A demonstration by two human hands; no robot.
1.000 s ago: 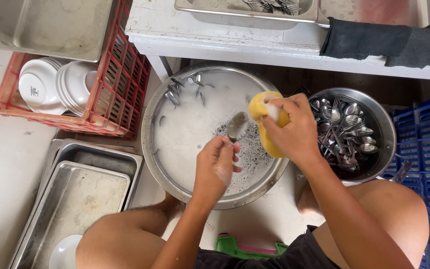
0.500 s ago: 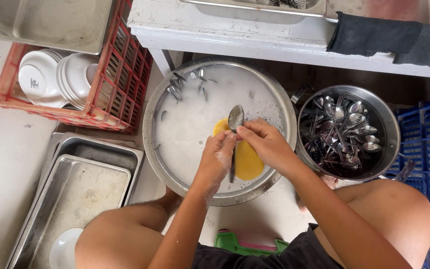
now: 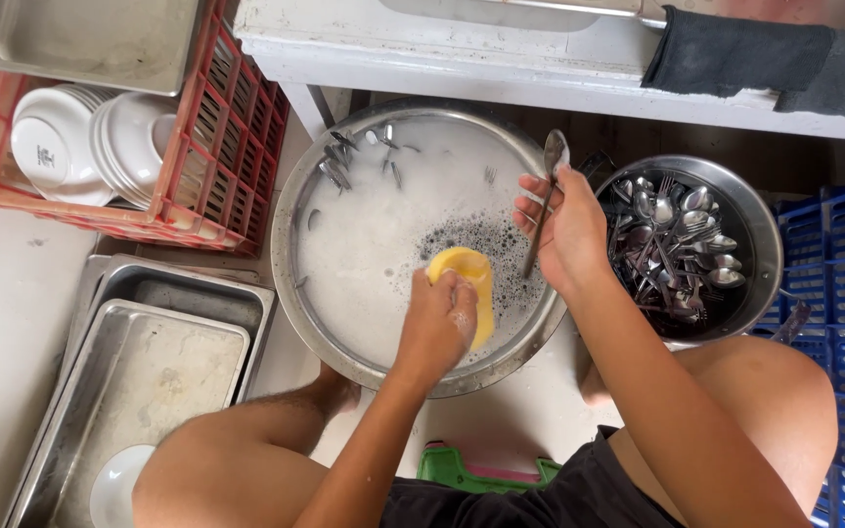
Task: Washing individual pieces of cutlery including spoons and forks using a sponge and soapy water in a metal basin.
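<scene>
Your left hand (image 3: 439, 323) is closed around a yellow sponge (image 3: 469, 286), pressing it into the suds just inside the near rim of the big round basin (image 3: 290, 210). Your right hand (image 3: 567, 230) pinches a spoon (image 3: 546, 196) by its handle, bowl end up, above the basin's right rim. That rim sits just beside the smaller metal bowl (image 3: 763, 230) full of cutlery, so little room lies between them. Your knees close the near side. Stacked steel trays (image 3: 163, 337) lie near the basin's left edge on the floor. More cutlery (image 3: 339, 166) lies against the basin's far wall. Beyond, a red crate (image 3: 232, 127) of white dishes (image 3: 80, 142) nearly meets the far-left rim, and the white surface (image 3: 442, 49) overhangs the far edge.
</scene>
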